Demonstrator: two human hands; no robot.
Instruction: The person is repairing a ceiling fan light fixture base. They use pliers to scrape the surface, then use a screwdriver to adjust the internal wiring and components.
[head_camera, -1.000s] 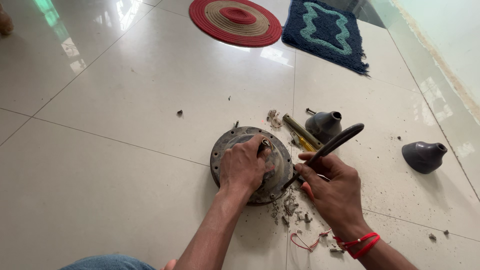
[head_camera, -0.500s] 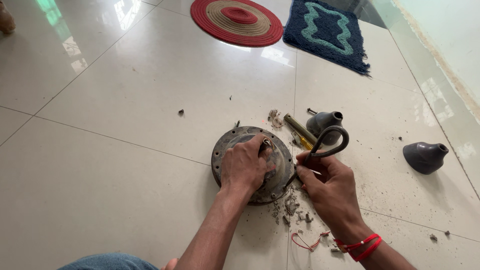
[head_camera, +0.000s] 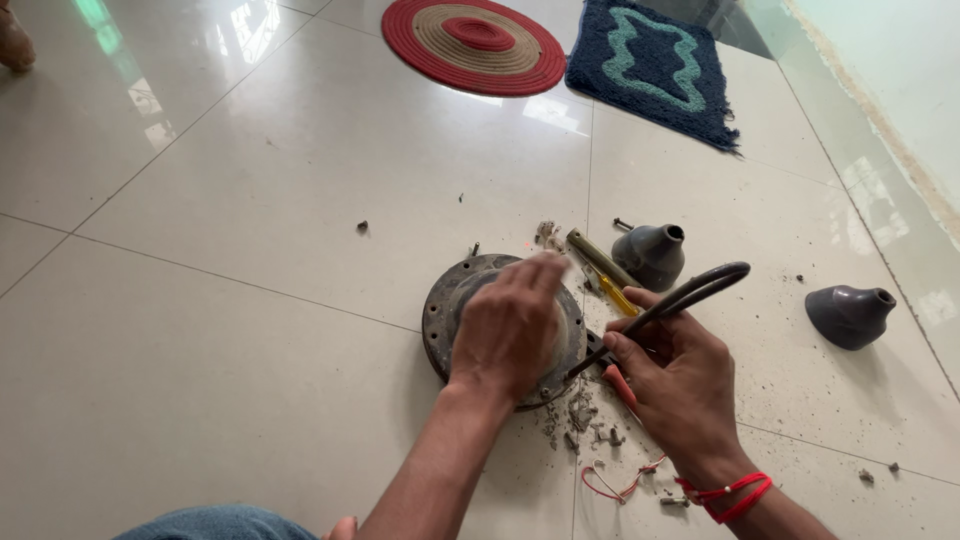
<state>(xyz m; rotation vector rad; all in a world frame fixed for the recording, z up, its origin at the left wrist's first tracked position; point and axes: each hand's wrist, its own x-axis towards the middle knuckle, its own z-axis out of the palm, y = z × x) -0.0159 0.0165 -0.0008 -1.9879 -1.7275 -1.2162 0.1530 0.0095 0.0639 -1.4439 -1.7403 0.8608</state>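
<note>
A round, dirty grey metal motor housing (head_camera: 440, 312) lies on the tiled floor. My left hand (head_camera: 508, 325) rests on top of it, fingers curled over its middle. My right hand (head_camera: 678, 380) grips a pair of dark-handled pliers (head_camera: 690, 292), whose jaws reach the housing's right edge near a small red-handled tool (head_camera: 620, 383). A red thread is tied round my right wrist.
Two dark grey bell-shaped covers (head_camera: 650, 255) (head_camera: 848, 316) stand to the right. A yellow-handled screwdriver (head_camera: 605, 275) lies beside the housing. Debris, small screws and a red wire (head_camera: 610, 485) litter the floor. A round red mat (head_camera: 475, 42) and blue rug (head_camera: 655, 62) lie at the far end.
My right hand has turned the pliers, so their handles swing from upright to pointing right. My left hand has shifted up over the housing's centre.
</note>
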